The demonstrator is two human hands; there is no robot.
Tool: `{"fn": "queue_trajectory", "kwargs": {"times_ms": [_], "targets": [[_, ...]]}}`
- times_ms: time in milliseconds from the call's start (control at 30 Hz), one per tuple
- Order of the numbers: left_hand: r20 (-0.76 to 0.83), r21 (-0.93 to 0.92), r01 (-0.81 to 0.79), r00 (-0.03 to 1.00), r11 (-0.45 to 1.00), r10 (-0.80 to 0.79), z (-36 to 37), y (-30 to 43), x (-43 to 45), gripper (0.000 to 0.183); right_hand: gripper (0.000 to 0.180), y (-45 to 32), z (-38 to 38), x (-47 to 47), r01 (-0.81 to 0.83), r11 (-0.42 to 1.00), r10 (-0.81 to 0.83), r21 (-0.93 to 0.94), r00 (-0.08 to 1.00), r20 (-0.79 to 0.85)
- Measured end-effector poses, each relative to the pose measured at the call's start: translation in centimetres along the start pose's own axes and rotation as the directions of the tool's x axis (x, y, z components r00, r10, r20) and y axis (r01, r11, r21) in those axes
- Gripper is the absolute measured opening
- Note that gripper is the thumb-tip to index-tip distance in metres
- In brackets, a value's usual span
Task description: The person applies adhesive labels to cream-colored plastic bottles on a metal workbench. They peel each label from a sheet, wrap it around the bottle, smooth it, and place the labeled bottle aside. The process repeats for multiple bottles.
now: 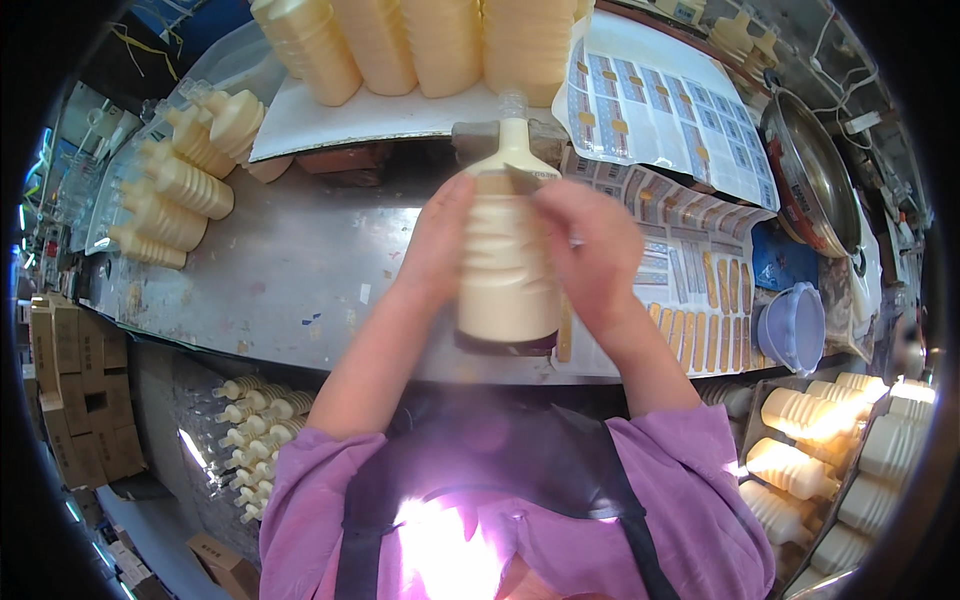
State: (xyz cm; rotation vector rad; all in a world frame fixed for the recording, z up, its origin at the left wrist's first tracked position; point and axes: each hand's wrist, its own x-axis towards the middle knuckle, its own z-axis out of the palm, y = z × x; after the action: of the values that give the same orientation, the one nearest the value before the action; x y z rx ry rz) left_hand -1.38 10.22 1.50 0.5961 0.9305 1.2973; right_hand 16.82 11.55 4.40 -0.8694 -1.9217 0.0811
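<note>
A cream plastic bottle [504, 277] with a ribbed body and a clear threaded neck lies on the worktable in front of me, its neck pointing away. My left hand [444, 232] rests against the bottle's left side and grips it. On the right, my right hand [596, 236] is pinched on a thin, dark flat piece [523, 180] at the bottle's shoulder; blur hides what that piece is. A brown wrapped block [474, 141] sits beneath the neck. Sheets of printed stickers [679, 300] spread out to the right of my right hand.
Large cream bottles [446, 52] stand on a white board [360, 124] at the back. More bottles [187, 180] lie at the left. A blue bucket [791, 330] and a large metal pan [814, 172] are at the right. Crated bottles [795, 465] sit below the table's right edge.
</note>
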Motion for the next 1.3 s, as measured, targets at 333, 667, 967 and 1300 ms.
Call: {"fn": "queue_trajectory", "kwargs": {"times_ms": [333, 667, 967, 1300], "targets": [[-0.001, -0.035, -0.08, 0.997, 0.996, 0.08, -4.2, -2.2, 0.0, 0.034, 0.02, -6.4, 5.1, 2.6, 0.321, 0.921, -0.203, -0.223, 0.88, 0.43], [0.051, 0.95, -0.104, 0.982, 0.294, 0.184, 2.3, 0.6, -5.2, 0.096, 0.039, 0.4, 2.0, 2.9, -0.444, 0.872, 0.443, 0.206, 0.895, 0.055], [0.084, 0.76, -0.262, 0.947, 0.595, 0.31, 1.0, -1.2, -4.2, 0.098, 0.027, 5.5, -0.2, 0.8, -0.622, 0.61, 0.69, 0.492, 0.722, 0.056], [0.075, 0.751, -0.285, 0.933, 0.596, 0.352, -1.0, -3.9, -6.5, 0.093, 0.023, 12.7, -12.9, -1.1, -0.564, 0.724, 0.516, -0.397, 0.825, -0.231]]}}
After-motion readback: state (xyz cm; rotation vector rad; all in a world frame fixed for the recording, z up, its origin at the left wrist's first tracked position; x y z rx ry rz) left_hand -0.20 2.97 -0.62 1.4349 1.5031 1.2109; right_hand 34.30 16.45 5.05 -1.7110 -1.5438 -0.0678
